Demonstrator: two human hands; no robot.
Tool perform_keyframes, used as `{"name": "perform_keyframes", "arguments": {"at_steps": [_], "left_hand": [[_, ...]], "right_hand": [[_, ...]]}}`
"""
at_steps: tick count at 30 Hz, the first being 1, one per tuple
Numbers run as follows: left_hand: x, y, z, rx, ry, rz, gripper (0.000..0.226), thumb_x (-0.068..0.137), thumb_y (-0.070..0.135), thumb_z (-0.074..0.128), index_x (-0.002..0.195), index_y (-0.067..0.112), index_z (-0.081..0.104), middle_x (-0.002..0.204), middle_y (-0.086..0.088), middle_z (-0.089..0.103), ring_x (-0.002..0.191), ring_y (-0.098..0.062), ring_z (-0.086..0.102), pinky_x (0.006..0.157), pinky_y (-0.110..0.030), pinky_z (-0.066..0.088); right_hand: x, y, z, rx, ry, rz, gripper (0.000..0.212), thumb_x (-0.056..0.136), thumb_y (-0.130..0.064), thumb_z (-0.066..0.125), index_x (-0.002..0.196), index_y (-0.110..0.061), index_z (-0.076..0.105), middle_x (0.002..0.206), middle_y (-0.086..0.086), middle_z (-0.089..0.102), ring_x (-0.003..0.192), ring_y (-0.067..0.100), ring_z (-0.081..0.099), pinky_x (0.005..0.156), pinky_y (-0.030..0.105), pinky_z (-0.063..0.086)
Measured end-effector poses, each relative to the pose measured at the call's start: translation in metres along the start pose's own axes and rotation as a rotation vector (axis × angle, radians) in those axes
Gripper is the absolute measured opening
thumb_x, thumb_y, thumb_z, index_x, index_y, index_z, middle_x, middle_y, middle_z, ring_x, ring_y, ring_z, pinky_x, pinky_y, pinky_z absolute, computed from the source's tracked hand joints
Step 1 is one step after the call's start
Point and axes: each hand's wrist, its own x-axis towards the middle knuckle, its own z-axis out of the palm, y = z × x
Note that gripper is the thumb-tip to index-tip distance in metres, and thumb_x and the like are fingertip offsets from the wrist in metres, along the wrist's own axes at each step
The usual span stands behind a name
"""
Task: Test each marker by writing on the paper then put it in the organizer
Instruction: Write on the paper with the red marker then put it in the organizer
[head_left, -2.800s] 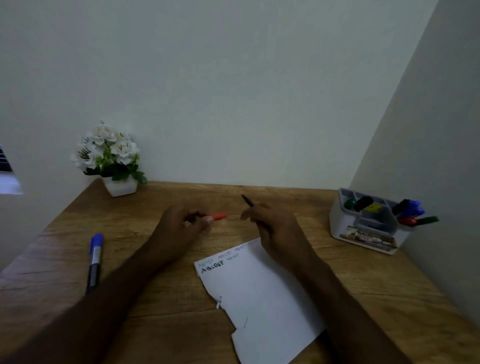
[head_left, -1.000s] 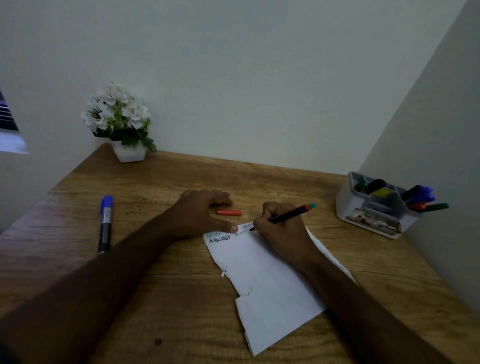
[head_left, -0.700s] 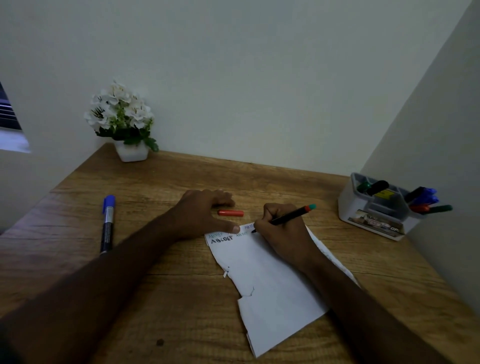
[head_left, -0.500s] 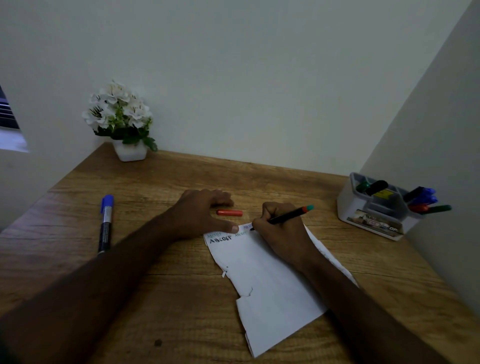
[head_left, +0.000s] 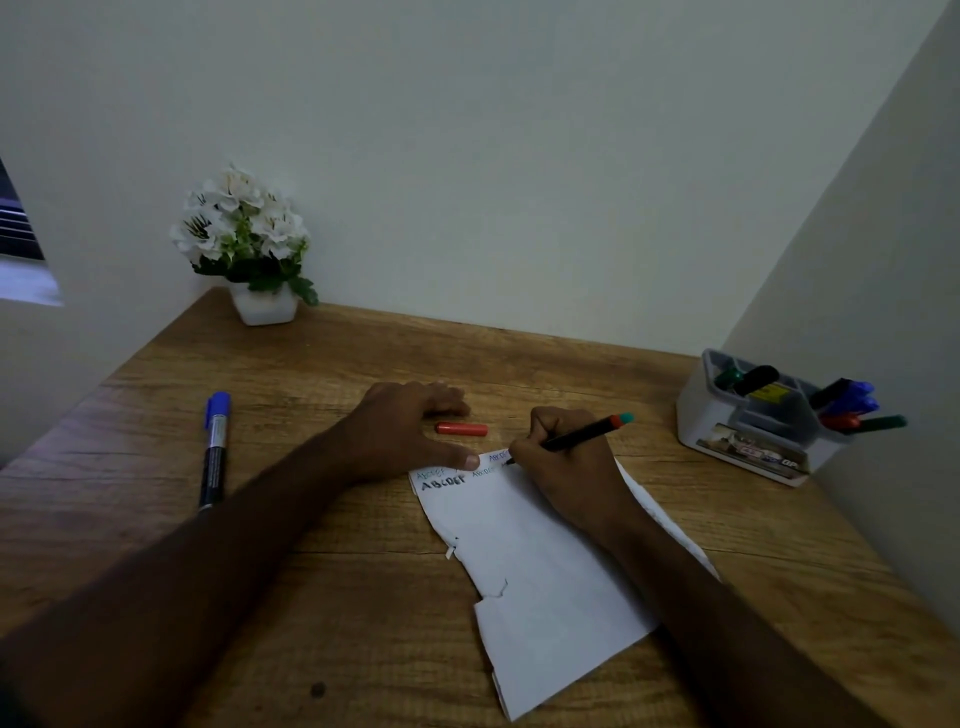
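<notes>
Several markers stand in the organizer (head_left: 748, 421); the right hand (head_left: 563, 467) grips a pen (head_left: 576, 438) writing on paper (head_left: 545, 571), the left hand (head_left: 410, 431) pressing flat and empty; a blue marker (head_left: 215, 447) waits.

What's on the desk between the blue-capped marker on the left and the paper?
In the head view, only the left hand and forearm cross between blue-capped marker and paper; otherwise bare desk.

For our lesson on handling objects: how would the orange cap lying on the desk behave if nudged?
The orange cap looks round and lies on its side, so it would probably roll. It seems small, likely light. The desk looks smooth, offering little to stop it.
</notes>
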Motion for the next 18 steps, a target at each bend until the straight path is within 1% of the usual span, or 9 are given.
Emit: {"name": "perform_keyframes", "arguments": {"at_steps": [2,4,6,8,10,12,15,18], "left_hand": [[-0.0002,0.0009,-0.0003,0.005,-0.001,-0.004,0.088,0.056,0.078,0.062,0.132,0.035,0.053,0.149,0.013,0.040,0.141,-0.007,0.030,0.118,-0.045,0.019],[-0.0004,0.0019,-0.0007,0.007,0.006,-0.005,0.082,0.062,0.072,0.068,0.133,0.034,0.053,0.150,0.012,0.040,0.141,-0.008,0.031,0.118,-0.044,0.019],[-0.0011,0.0028,-0.0009,0.003,0.013,0.003,0.079,0.065,0.067,0.071,0.134,0.033,0.053,0.150,0.011,0.040,0.141,-0.008,0.030,0.119,-0.043,0.019],[-0.0011,0.0017,-0.0006,-0.003,0.014,0.007,0.077,0.066,0.067,0.071,0.133,0.033,0.054,0.150,0.012,0.040,0.141,-0.007,0.030,0.119,-0.041,0.018],[-0.0002,0.0006,-0.0001,0.000,0.007,0.006,0.081,0.062,0.073,0.068,0.132,0.034,0.054,0.149,0.014,0.040,0.141,-0.006,0.030,0.119,-0.042,0.017],[0.0014,-0.0007,0.0009,0.011,-0.002,0.007,0.087,0.056,0.079,0.060,0.131,0.036,0.054,0.149,0.016,0.040,0.141,-0.004,0.029,0.119,-0.044,0.016],[0.0026,-0.0043,0.0019,0.008,0.001,0.012,0.095,0.050,0.086,0.053,0.131,0.037,0.055,0.148,0.017,0.041,0.141,-0.003,0.029,0.119,-0.043,0.017],[0.0028,-0.0054,0.0027,0.005,0.008,0.019,0.096,0.049,0.087,0.052,0.130,0.036,0.055,0.148,0.017,0.041,0.141,-0.003,0.029,0.119,-0.043,0.018]], "right_hand": [[-0.0001,-0.0011,0.0001,0.003,0.004,-0.001,0.035,0.074,-0.001,0.065,0.051,-0.010,0.040,0.051,-0.001,0.041,0.050,0.006,0.036,0.049,0.026,0.030],[-0.0007,-0.0032,0.0002,-0.005,-0.005,-0.003,0.033,0.070,-0.008,0.063,0.050,-0.016,0.037,0.051,-0.003,0.039,0.050,0.006,0.035,0.049,0.027,0.029],[-0.0010,-0.0043,-0.0005,-0.001,-0.010,-0.005,0.034,0.069,-0.008,0.062,0.050,-0.018,0.035,0.049,-0.006,0.037,0.049,0.006,0.033,0.048,0.025,0.028],[-0.0014,-0.0042,-0.0006,0.009,-0.001,-0.013,0.037,0.070,-0.003,0.063,0.050,-0.018,0.035,0.048,-0.008,0.036,0.049,0.004,0.032,0.047,0.020,0.027],[-0.0009,-0.0030,-0.0007,0.009,0.003,-0.019,0.038,0.071,0.000,0.064,0.050,-0.016,0.037,0.049,-0.006,0.038,0.049,0.003,0.034,0.047,0.017,0.028],[-0.0003,-0.0021,-0.0001,-0.002,-0.003,-0.014,0.038,0.073,0.003,0.065,0.050,-0.015,0.040,0.051,-0.003,0.041,0.049,0.004,0.036,0.048,0.019,0.030],[0.0004,-0.0019,0.0009,0.003,0.003,-0.008,0.039,0.074,0.001,0.065,0.050,-0.016,0.039,0.049,-0.008,0.040,0.049,0.003,0.036,0.048,0.020,0.030],[0.0000,-0.0014,0.0004,0.011,0.017,-0.024,0.034,0.071,-0.004,0.063,0.051,-0.013,0.038,0.049,-0.007,0.037,0.050,0.005,0.033,0.048,0.023,0.029]]}}
